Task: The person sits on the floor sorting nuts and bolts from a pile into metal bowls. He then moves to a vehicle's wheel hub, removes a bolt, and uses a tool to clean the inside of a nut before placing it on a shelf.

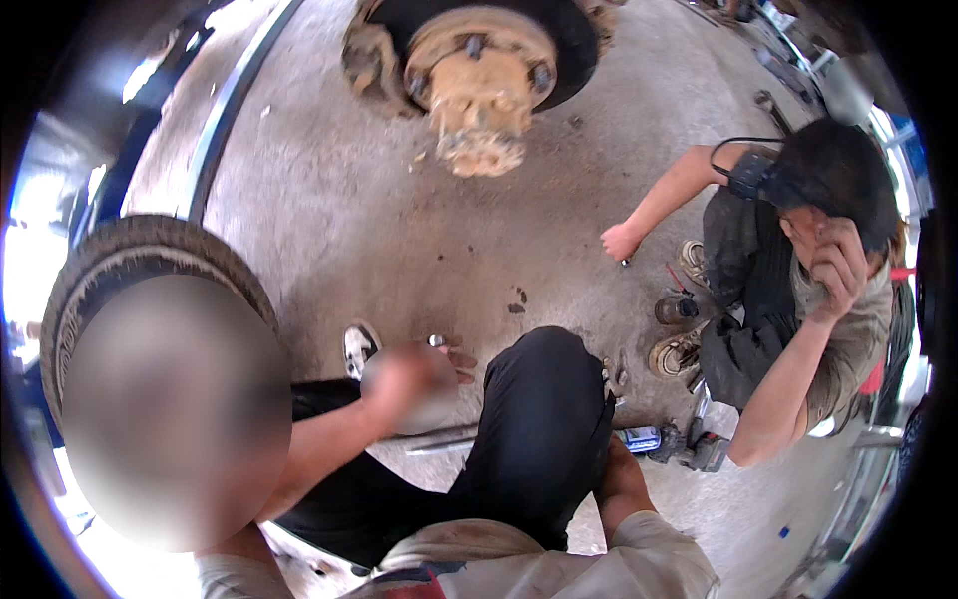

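My left forearm reaches in from the lower left, and my left hand (411, 384) is above the floor between my knees. Blur covers most of it; the fingertips that show point right and stand apart. A small shiny metal piece (436, 340) sits beside the fingers; I cannot tell whether the hand touches it. My right arm (624, 489) goes down outside my right knee, which hides the hand. Close to that arm, a blue and white can (639, 439) lies beside a dark cordless power tool (699, 449).
A muddy wheel hub (479, 75) juts in at the top. On the left stands a tyre (165, 235), partly blurred. A co-worker crouches at the right, one fist (621, 242) low over a small metal piece. A dark bottle (677, 309) and a metal bar (444, 439) are on the floor.
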